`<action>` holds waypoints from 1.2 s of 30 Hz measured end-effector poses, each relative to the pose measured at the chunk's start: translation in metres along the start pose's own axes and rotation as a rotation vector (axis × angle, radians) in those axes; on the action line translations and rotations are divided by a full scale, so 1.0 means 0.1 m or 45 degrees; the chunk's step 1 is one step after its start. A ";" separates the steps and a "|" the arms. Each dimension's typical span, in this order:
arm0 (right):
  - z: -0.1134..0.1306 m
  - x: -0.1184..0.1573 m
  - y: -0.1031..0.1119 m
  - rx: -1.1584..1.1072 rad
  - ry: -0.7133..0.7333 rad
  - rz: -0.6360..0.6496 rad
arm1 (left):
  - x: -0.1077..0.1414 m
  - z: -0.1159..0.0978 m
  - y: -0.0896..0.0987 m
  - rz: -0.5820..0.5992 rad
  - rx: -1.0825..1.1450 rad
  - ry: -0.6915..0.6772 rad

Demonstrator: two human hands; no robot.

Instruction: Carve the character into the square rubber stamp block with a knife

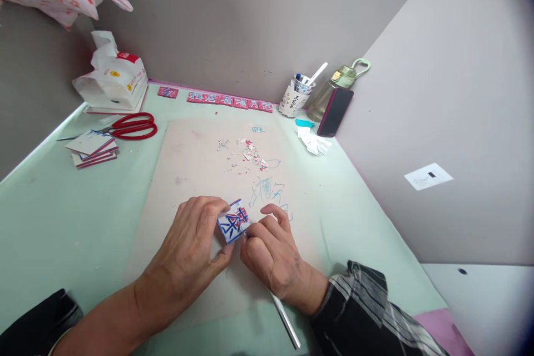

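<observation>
Between the thumb and fingers of my left hand (196, 236) is a small square carving block (227, 228), its white face marked with a blue character and showing red where the surface is cut. My right hand (271, 253) grips a craft knife with a slim silver handle (286, 320). The handle sticks out below that hand, and the knife's tip is at the block's lower right edge, partly hidden by my fingers. Both hands are over a beige board (167, 178) with blue pen scribbles. Red and white shavings (250, 153) lie scattered beyond them.
Red-handled scissors (134, 126) and stacked white blocks (92, 144) lie left, before a tissue pack (119, 80). Red carved blocks (229, 100) line the back wall. A pen jar (293, 99), a green bottle (323, 101), a leaning phone (336, 112) and crumpled tissue (312, 142) are back right.
</observation>
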State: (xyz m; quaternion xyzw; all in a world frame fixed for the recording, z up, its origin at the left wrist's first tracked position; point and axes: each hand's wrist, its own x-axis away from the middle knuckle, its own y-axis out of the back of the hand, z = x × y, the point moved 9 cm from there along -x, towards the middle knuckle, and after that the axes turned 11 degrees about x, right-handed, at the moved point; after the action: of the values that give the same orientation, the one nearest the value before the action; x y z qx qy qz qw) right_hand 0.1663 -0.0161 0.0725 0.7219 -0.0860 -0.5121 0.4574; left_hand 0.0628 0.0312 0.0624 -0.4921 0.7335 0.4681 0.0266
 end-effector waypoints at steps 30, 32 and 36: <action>-0.49 0.01 -0.05 -0.029 -0.381 0.011 | 0.03 0.11 -0.04 0.058 0.078 0.124; -0.64 0.01 -0.03 -0.047 -0.483 -0.023 | 0.04 0.14 -0.04 0.077 0.097 0.143; -0.71 0.03 -0.10 -0.371 -0.701 0.106 | 0.03 0.16 -0.03 0.077 0.145 0.139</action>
State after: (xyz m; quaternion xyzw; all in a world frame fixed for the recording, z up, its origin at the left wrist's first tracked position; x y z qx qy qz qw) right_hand 0.2223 0.0283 0.0666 0.4789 -0.1617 -0.6761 0.5361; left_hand 0.0569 0.0407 0.0501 -0.4922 0.7738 0.3987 0.0004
